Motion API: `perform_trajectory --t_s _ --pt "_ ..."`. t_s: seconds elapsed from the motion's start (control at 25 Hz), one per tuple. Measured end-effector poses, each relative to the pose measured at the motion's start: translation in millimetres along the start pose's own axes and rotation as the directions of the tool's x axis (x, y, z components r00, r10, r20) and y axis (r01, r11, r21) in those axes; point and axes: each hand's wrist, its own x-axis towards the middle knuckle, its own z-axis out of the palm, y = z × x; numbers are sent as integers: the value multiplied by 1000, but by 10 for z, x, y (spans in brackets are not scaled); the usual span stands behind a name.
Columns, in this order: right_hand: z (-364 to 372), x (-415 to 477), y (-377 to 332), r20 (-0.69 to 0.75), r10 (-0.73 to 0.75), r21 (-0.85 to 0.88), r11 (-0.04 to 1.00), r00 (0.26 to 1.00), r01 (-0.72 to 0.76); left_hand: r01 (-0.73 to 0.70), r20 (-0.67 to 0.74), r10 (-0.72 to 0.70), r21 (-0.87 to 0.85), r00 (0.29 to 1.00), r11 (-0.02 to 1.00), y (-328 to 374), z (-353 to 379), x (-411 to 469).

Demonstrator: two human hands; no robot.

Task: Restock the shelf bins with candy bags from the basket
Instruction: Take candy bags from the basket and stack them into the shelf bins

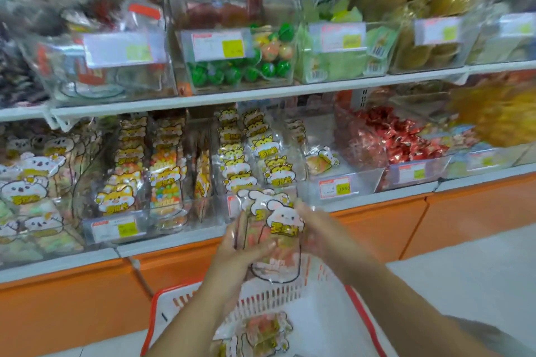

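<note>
We hold a stack of candy bags (272, 229) between our hands. The left hand (237, 252) grips it from the left and below. The right hand (322, 232) lies at its right edge, too blurred to show its hold. The stack hangs above the basket (162, 307), which has more bags (266, 330) in it.

Behind the stack runs the lower shelf (377, 197), its bins side by side. The packed bin (223, 200) straight behind holds rows of upright bags. The next bin (365, 180) to its right holds a single bag (322, 158), and further right stands a bin of wrapped sweets (391, 139). Above them the upper shelf (261, 94) carries another row of bins.
</note>
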Motion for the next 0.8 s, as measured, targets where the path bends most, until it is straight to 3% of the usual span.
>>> perform_trajectory --t_s 0.08,0.16,0.2,0.32,0.4,0.44,0.48,0.6,0.72,0.8 --pt "-305 228 -440 -243 -110 -15 994 964 109 -42 4 43 -39 999 998 249 83 84" --pt "-644 548 -862 -383 -140 51 984 913 172 -91 -32 90 -43 995 995 459 159 219" --pt "-764 740 -1002 -380 -102 69 988 919 138 -117 -47 115 -36 992 993 555 197 289" --pt "-1094 1447 -1060 -476 46 -267 944 878 -194 -171 -69 170 5 983 985 765 266 544" --pt "-1144 1750 -1015 -419 -33 -750 576 907 -326 -191 -84 192 15 978 981 847 274 695" --pt "-1175 1903 -1002 -456 50 -728 554 889 -405 -197 -94 198 10 976 980 863 263 771" --pt "-1202 2041 -987 -494 118 -628 636 861 -447 -204 -95 204 7 974 979 885 264 828" --pt "-1141 2228 -972 -498 314 -659 469 808 -588 -206 -111 207 18 972 978 916 267 961" --pt "-1031 2348 -937 -413 305 -801 328 858 -502 -197 -137 203 57 969 979 931 267 1036" --pt "-1044 2434 -902 -378 289 -822 332 879 -463 -190 -149 199 71 969 979 929 274 1052"
